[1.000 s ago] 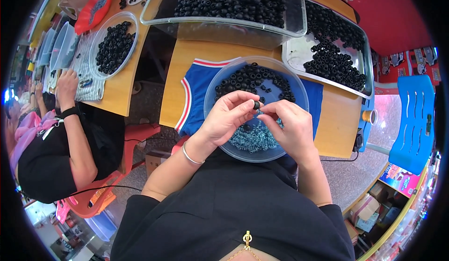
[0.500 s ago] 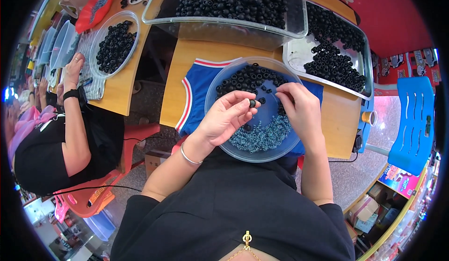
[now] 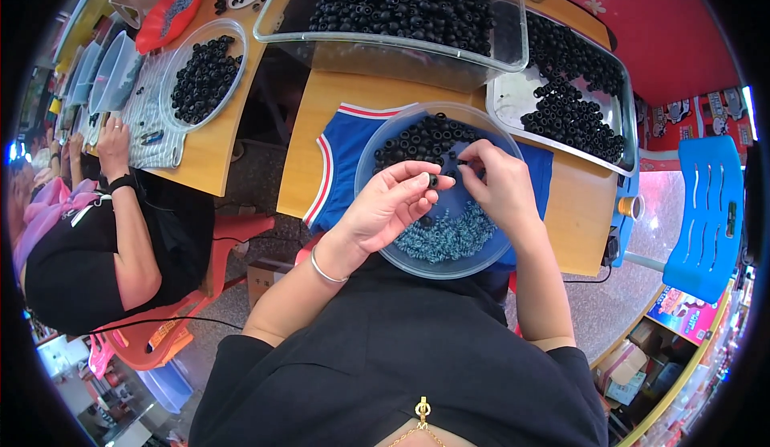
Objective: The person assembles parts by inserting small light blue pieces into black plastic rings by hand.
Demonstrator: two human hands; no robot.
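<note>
Above a round clear plastic bowl, my left hand pinches a small black ring-like part between thumb and fingertips. My right hand is just to its right, over the bowl, thumb and fingers drawn together near a black piece at their tips. Whether that piece is gripped or lies behind the fingers is unclear. Many hollow black parts fill the bowl's far side. Small teal, spiky-looking pieces are heaped on its near side. Under the bowl lies a blue cloth with red and white trim.
Beyond the bowl stands a large clear bin of black parts, with a metal tray of them at right. A co-worker's hand rests at the left table near another bowl. A blue chair stands at right.
My right hand has moved left and closer to my left hand, its fingertips now near a black piece. My left hand stays almost in place. The co-worker's hand has shifted down and left.
</note>
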